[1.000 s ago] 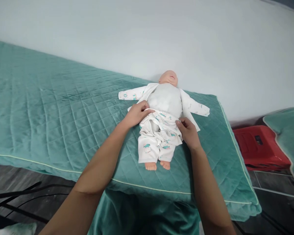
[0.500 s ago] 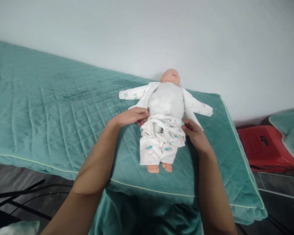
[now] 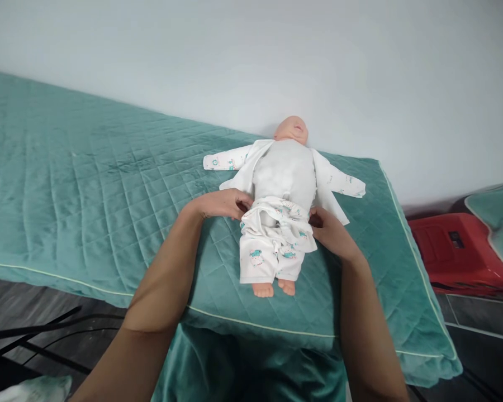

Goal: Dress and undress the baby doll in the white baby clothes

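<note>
A baby doll [image 3: 285, 170] lies on its back with its white cloth torso bare and its feet toward me. It wears an unfastened white printed jacket [image 3: 243, 173], spread to both sides with the sleeves stretched out. White printed baby trousers [image 3: 257, 257] cover its legs, bunched in folds around the hips. At the waistband's left side, my left hand [image 3: 226, 204] is closed with its fingers curled on the edge. My right hand [image 3: 331, 229] pinches the waistband on the opposite side. The fingertips of both hands are partly hidden by cloth and by the hands themselves.
The doll lies on a green quilted bed cover [image 3: 109, 212], near the bed's right end. A pale wall [image 3: 193, 56] rises behind it. A red plastic object [image 3: 456, 251] stands on the right, and black metal bars [image 3: 46, 329] cross the floor at lower left.
The trousers' waistband sits slightly lower and its folds have shifted. Both hands have moved slightly at the waist, with their fingers more curled. The doll stays in place.
</note>
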`<state>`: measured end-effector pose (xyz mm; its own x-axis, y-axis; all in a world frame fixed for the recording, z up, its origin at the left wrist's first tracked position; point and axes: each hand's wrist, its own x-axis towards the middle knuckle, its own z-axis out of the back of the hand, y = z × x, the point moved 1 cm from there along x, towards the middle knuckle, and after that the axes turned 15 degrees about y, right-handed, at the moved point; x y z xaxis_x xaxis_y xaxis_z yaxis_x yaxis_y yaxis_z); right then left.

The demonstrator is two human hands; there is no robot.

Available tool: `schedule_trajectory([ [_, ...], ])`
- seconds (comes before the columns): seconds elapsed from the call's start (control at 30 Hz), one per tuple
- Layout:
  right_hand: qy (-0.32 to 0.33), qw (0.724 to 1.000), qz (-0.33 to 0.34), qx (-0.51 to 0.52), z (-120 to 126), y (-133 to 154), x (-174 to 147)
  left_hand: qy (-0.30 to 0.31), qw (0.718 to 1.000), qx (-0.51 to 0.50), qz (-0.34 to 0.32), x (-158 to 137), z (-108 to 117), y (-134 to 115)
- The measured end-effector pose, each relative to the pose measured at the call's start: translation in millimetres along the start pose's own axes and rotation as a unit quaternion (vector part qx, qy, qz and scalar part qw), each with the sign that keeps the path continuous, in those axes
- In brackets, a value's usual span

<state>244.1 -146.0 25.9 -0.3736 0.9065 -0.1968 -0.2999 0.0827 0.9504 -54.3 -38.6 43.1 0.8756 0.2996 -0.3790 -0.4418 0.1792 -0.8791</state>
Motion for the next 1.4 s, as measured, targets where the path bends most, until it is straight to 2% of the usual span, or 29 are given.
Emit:
schedule_trajectory([
  [0.13, -0.053, 0.994, -0.005, -0.091, 1, -4, 7, 0.025, 0.999, -0.002, -0.024, 4, -1, 1],
  [0.27, -0.101, 0.986, 0.008, -0.136, 2, -4, 11, 0.006, 0.998, -0.030, -0.053, 7, -4, -2],
  [0.5, -0.079, 0.994, 0.054, -0.050, 0, -6, 11, 0.027, 0.990, -0.111, -0.079, 12, -14, -8],
  [0.73, -0.067, 0.987, 0.126, 0.079, -7, -3, 10, -0.009, 0.980, -0.174, -0.097, 14, -17, -2],
  [0.83, -0.094, 0.980, 0.125, 0.123, -7, -6, 8, -0.045, 0.978, -0.167, -0.116, 13, -14, 0],
  [0.9, -0.109, 0.979, 0.106, 0.136, -6, -7, 7, -0.090, 0.972, -0.159, -0.145, 12, -11, 1],
  [1.07, -0.131, 0.976, 0.079, 0.157, -6, -7, 7, -0.221, 0.924, -0.190, -0.249, 11, -4, 3],
  [1.17, -0.145, 0.973, 0.079, 0.164, -6, -6, 8, -0.252, 0.914, -0.214, -0.235, 14, -4, 4],
  [1.27, -0.189, 0.965, 0.097, 0.151, -5, -6, 11, -0.283, 0.910, -0.230, -0.197, 18, -7, 4],
  [1.4, -0.225, 0.957, 0.121, 0.138, -4, -8, 14, -0.296, 0.911, -0.231, -0.171, 24, -10, 3],
])
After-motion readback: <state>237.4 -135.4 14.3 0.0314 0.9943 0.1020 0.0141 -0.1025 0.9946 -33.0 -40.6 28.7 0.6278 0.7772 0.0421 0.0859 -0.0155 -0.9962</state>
